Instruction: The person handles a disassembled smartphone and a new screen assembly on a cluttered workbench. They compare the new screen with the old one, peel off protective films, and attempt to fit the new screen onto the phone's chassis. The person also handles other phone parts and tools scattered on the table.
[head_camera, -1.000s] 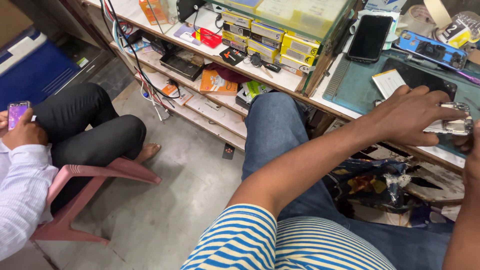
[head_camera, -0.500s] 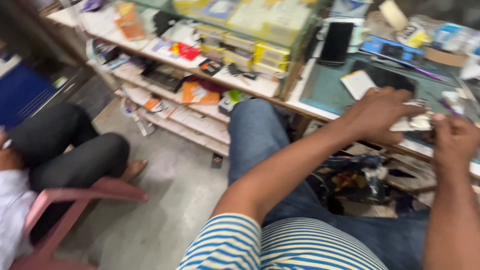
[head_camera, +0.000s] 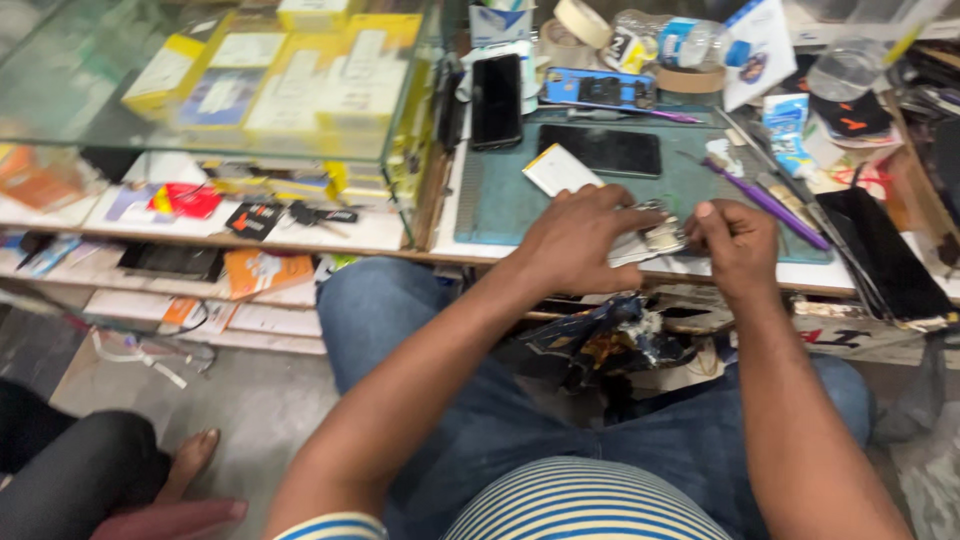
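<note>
My left hand (head_camera: 578, 240) and my right hand (head_camera: 738, 240) meet at the front edge of a green work mat (head_camera: 500, 195). Between them they hold a small silvery phone part (head_camera: 655, 238), with fingers pinching it from both sides; most of it is hidden by the hands. A white flat battery (head_camera: 560, 168) lies on the mat just behind my left hand. A black phone (head_camera: 600, 150) lies face up further back.
A second black phone (head_camera: 496, 100), a blue phone frame (head_camera: 600, 90), a purple tool (head_camera: 765, 200), tape rolls and bottles crowd the bench. A glass case (head_camera: 230, 80) of yellow boxes stands left. A dark screen (head_camera: 885, 260) lies right. Another person's leg and foot (head_camera: 170, 465) are bottom left.
The view has swung right and up onto the bench. My right hand has come in beside my left on the small part. The seated person has slid mostly out of frame.
</note>
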